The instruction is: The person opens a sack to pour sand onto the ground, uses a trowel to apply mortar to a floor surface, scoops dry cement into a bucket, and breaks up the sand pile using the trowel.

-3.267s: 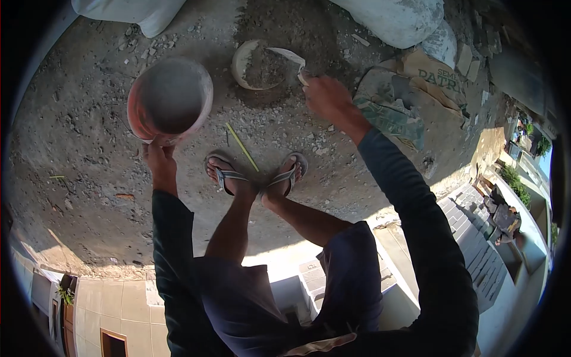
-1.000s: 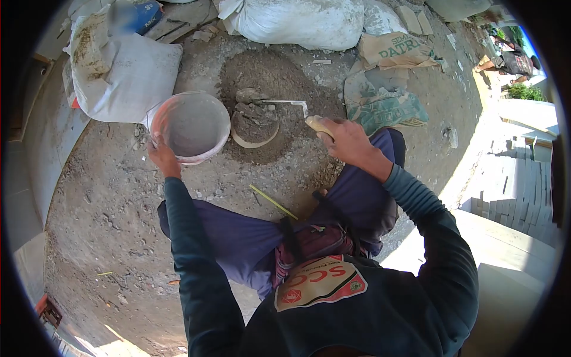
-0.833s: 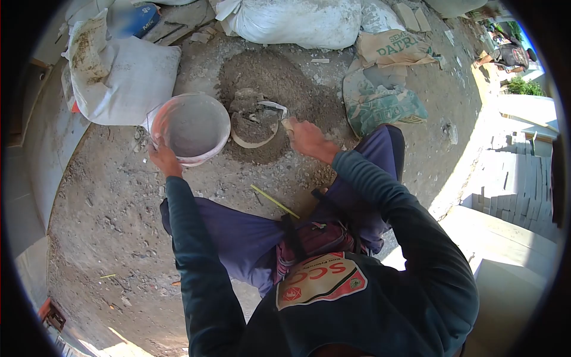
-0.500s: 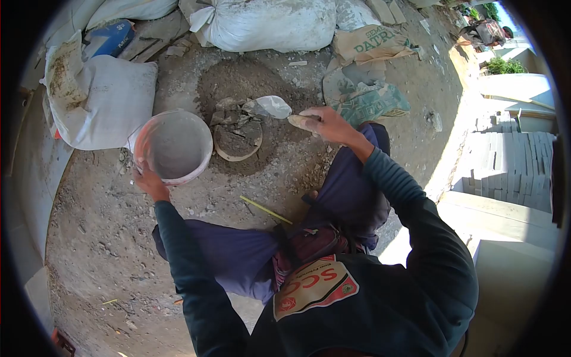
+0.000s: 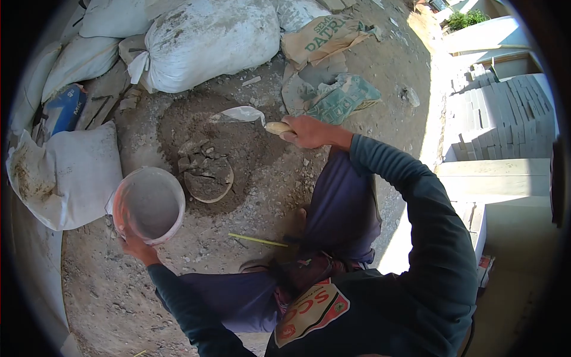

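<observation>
My left hand (image 5: 140,249) is closed on the near rim of a round bucket (image 5: 123,205), reddish inside with a grey, dusty coating. In my right hand (image 5: 309,131) is a trowel (image 5: 241,113), gripped by its pale wooden handle. Its blade points left, at the far part of a dark, damp-looking patch of grey mix (image 5: 178,122). Between the bucket and the trowel sits a shallow round container (image 5: 221,197), with cracked grey lumps in and behind it.
Full white sacks (image 5: 214,44) line the far side, and another sack (image 5: 83,172) stands beside the bucket. Torn paper bags (image 5: 342,98) lie beyond my right hand. A thin yellow strip (image 5: 257,239) rests before my legs. Stacked grey slabs (image 5: 505,116) are at the right.
The trowel has moved away from the lumps by the round container to the far part of the damp patch. My left hand stays on the bucket. The whole view has shifted.
</observation>
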Tool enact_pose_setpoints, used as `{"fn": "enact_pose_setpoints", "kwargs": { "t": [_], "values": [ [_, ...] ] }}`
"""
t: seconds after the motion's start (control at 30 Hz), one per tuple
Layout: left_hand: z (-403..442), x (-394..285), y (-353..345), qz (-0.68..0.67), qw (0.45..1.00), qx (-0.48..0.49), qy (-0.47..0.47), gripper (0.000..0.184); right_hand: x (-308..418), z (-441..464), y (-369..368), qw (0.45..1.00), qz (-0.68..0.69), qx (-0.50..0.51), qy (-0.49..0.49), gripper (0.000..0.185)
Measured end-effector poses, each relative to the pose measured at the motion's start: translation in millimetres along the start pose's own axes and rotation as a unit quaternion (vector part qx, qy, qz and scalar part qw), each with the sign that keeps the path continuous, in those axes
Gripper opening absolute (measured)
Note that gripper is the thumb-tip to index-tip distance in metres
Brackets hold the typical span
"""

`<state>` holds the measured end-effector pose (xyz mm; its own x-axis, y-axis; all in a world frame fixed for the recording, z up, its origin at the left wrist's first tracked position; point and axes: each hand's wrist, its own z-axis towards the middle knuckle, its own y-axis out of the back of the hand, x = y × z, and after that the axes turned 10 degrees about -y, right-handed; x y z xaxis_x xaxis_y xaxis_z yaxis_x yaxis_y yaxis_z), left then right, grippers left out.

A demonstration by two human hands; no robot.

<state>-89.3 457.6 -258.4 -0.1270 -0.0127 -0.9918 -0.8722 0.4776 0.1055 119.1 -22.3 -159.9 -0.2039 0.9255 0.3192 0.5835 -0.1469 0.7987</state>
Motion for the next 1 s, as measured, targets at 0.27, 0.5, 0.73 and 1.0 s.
{"fn": "enact_pose_setpoints", "kwargs": {
  "t": [0.27,0.5,0.73,1.0],
  "values": [
    [6,-3,-2,0.043,0.998,-0.014,0.036,0.059,-124,-19,-22,0.992,0.123,0.032,-0.02,0.047],
    [4,-6,-10,0.106,0.992,-0.062,0.023,0.047,-143,-16,-154,0.956,0.164,-0.225,-0.096,0.043],
    [24,7,1,0.082,0.996,0.013,0.015,0.057,-201,20,-129,0.954,0.152,-0.253,-0.043,0.038],
    [79,22,9,0.023,0.995,0.095,0.028,0.047,-257,73,-78,0.922,0.152,-0.353,-0.038,0.033]
  ]
}}
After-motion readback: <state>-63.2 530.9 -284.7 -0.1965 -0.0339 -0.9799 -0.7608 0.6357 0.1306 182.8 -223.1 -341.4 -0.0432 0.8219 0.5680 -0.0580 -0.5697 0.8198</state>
